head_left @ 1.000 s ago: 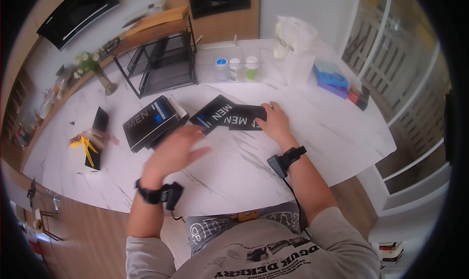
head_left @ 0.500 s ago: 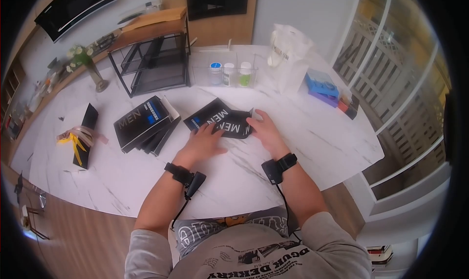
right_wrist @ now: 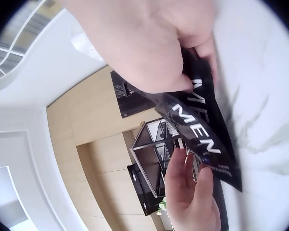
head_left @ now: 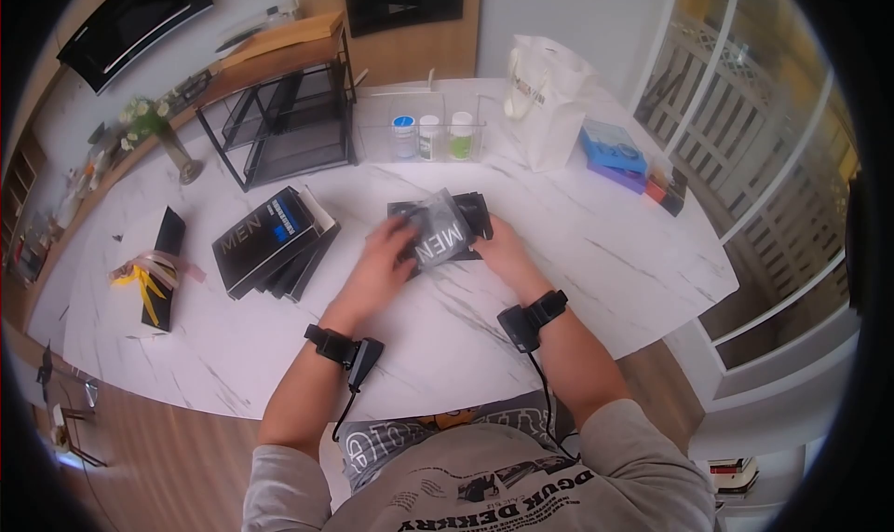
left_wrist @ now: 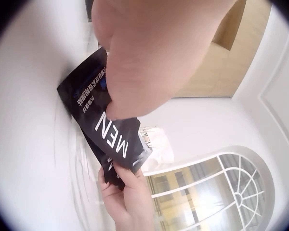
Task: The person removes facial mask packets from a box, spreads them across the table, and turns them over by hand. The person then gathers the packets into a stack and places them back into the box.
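Observation:
Flat black sachets printed MEN lie overlapped between my hands, in the middle of the table. The upper sachet (head_left: 440,238) is tilted up and catches the light. My left hand (head_left: 380,260) pinches this one at its left end; thumb and fingers show on either side of its edge in the right wrist view. My right hand (head_left: 507,251) grips the right end of the sachets, its thumb (left_wrist: 123,169) over the front in the left wrist view. Beneath, a lower sachet (right_wrist: 204,98) stays close over the tabletop, partly hidden by the upper one.
Left of my hands sits a stack of black MEN boxes (head_left: 265,238), beside a black box with ribbons (head_left: 163,271). Behind are a mesh rack (head_left: 289,141), a clear bin (head_left: 372,150) with bottles, a white paper bag (head_left: 549,113) and a blue box (head_left: 610,147).
My left hand has come in from the left to the sachets and taken hold of one. The fanned sachets are now drawn together, the top one raised and tilted. My right hand stays at their right end.

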Available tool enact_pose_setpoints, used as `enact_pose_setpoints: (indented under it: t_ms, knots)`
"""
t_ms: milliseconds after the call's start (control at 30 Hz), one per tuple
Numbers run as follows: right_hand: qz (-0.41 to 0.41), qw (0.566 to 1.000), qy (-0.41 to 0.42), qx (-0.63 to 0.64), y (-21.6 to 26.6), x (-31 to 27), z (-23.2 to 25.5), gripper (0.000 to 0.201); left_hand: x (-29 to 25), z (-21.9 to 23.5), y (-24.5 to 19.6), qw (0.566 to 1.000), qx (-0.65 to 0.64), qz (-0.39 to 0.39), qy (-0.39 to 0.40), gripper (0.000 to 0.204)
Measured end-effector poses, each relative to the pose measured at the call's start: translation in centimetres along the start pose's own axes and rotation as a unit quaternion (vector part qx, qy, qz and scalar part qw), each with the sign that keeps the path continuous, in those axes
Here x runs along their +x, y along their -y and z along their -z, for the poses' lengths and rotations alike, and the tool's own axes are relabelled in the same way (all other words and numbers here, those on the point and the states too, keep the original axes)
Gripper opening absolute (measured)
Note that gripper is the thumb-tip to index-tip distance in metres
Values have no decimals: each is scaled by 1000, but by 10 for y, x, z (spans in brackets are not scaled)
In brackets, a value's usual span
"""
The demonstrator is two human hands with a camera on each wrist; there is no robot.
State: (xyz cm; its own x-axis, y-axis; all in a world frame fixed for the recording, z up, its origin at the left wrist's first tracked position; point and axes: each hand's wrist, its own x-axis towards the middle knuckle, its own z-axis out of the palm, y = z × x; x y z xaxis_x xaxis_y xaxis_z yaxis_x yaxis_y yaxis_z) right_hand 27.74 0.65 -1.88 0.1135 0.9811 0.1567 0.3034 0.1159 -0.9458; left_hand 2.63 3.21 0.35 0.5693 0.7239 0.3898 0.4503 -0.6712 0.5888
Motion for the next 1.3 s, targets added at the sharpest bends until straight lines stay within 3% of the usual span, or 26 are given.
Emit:
enact_pose_setpoints:
  t_ms: [100,233,267,367,467,567,667,800,900,933,1133,1300]
  knots:
    - [-36,997,62,30,10,-6,6,31,4,5,1,992,63,37,-98,69]
    - [2,993,98,70,2,-6,4,32,0,16,3,989,-30,141,20,73]
    - [14,992,96,80,1,-6,3,33,-2,17,4,992,-13,124,4,58]
    - [-3,999,49,19,7,-1,5,32,-6,20,8,992,13,122,11,43]
    - [-106,981,12,163,21,-5,-4,30,-9,22,-2,973,-75,216,25,34]
    - [-99,931,-11,351,17,-8,-23,27,-14,7,12,962,-142,231,-26,28]
    - [-40,962,0,269,10,-13,-39,29,-15,-4,18,941,-227,243,-56,23]
    - [0,980,-21,197,2,-13,-45,29,-18,-5,5,923,-297,242,-34,16]
    - [-31,983,-10,178,-1,-11,-35,25,-21,0,19,847,-437,302,3,12]
    - [-24,988,-25,152,-6,-8,-34,24,-22,-4,19,794,-534,290,-19,17]
    - [-45,991,-36,123,-8,-7,-30,26,-23,-4,20,851,-449,272,-4,4]
    - [-18,994,-75,73,-7,-7,-29,24,-24,-15,32,879,-398,252,-73,9]
